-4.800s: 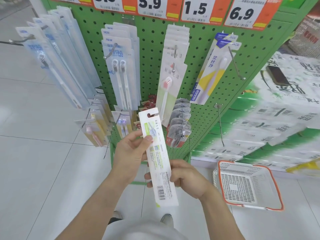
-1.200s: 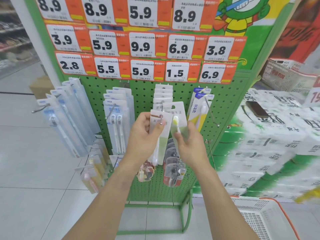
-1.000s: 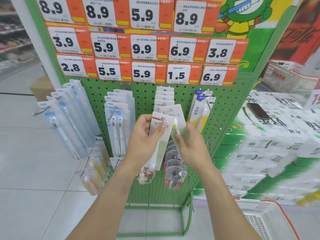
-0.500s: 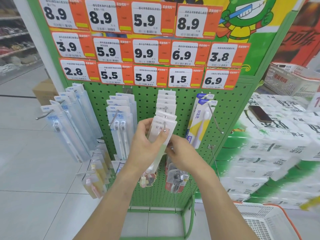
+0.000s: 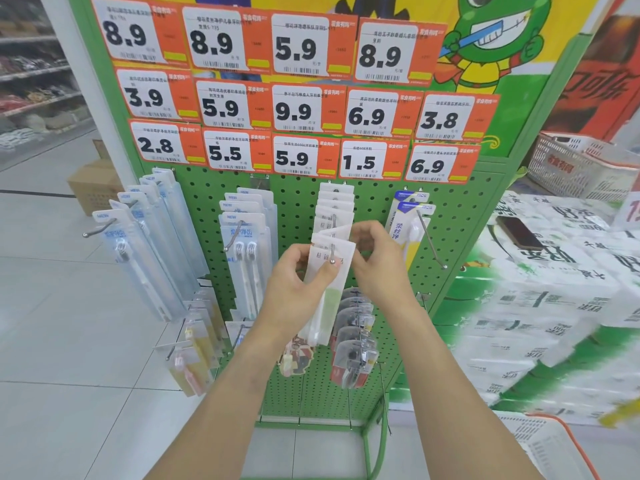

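1. Left hand [image 5: 294, 289]: fingers curled round the left edge of the front toothbrush pack [image 5: 327, 299], thumb pressed on its face just below the peg hook [image 5: 332, 252].
2. Right hand [image 5: 377, 265]: fingers curled, pinching the upper right corner of the second toothbrush pack [image 5: 341, 233], which sits right behind the front one.
3. Both packs lie between the two hands, hanging upright. The hook tip pokes out through the front pack's card, and the second pack's top is tilted.
4. Same hook, further back: stack of white packs [image 5: 334, 202] against the green pegboard [image 5: 301, 192].
5. Just right of the right hand: blue-yellow toothbrush pack [image 5: 405, 233] on its own hook.
6. Left of the left hand: twin-brush pack [image 5: 246, 251].
7. Above: rows of orange price tags [image 5: 296, 157].
8. Far right: phone [image 5: 519, 232] on stacked tissue packs [image 5: 554, 306]. Shopping basket [image 5: 540, 445] on the floor.
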{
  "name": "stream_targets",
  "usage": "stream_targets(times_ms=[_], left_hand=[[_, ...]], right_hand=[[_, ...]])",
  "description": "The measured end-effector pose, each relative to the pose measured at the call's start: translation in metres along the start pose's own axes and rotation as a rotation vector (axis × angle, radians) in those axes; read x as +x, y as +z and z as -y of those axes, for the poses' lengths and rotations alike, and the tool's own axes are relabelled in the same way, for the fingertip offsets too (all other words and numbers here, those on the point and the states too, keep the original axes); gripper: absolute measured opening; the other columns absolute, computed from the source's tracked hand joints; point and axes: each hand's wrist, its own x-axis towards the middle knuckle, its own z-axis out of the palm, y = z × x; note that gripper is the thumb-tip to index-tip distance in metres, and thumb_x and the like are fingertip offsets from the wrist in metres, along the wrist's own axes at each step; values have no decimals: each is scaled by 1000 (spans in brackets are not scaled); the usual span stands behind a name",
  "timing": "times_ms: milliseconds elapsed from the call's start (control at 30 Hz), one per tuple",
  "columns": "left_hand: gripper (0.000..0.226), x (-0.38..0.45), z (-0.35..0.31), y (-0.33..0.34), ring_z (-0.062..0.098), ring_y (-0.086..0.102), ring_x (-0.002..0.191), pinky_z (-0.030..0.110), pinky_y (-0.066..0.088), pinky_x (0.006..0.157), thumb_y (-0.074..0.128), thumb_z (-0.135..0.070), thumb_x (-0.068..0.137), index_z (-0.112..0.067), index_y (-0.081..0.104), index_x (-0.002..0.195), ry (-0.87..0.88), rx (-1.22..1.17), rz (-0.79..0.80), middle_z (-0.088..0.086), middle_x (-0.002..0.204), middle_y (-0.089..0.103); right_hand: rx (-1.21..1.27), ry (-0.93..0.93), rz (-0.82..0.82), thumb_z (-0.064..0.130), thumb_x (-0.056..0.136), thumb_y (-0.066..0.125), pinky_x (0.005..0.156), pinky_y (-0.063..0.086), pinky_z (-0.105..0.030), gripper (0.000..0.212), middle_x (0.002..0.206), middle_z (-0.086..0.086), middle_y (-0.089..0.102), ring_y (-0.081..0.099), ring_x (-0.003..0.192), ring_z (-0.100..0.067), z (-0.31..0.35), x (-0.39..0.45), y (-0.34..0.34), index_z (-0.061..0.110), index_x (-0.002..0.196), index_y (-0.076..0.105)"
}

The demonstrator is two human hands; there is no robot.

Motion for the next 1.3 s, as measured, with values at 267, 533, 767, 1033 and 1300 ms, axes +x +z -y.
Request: stream_targets(times_ms=[267,533,767,1033,1300], left_hand=[[23,0,-2,1,4,67,97,17,52,81,72,-35,92,-22,63,109,6,-6,-6,-11,104,72],[19,0,-4,3,8,67,98,20,51,82,70,-33,94,-21,64,107,19,-23,-6,-8,102,73],[23,-1,-4,7,-4,63,96,16,46,81,69,-33,94,-24,59,113,18,-14,-35,-12,107,68],[24,0,-7,7,-1,63,95,15,44,77,69,-34,94,-23,59,113,22,11,-33,-7,108,67],[18,-1,-6,4,8,64,92,25,46,79,71,-35,92,-25,62,104,14,18,-32,-7,99,68]], right_hand=[[50,-5,-32,20,99,60,74,51,-29,3,91,10,66,61,84,-5,1,-5,6,17,98,58],[71,-116,-196,15,103,55,84,55,-30,14,103,4,72,67,94,-9,10,-12,7,13,113,64],[-141,-247,-320,15,100,60,82,57,-40,19,105,1,73,69,94,-14,8,-23,9,11,115,69],[-189,-244,-398,14,100,58,84,46,-23,18,105,1,71,64,98,-16,12,-28,16,10,114,69],[292,72,-380,8,101,55,78,48,-13,13,99,10,69,65,92,-4,22,-28,30,16,107,63]])
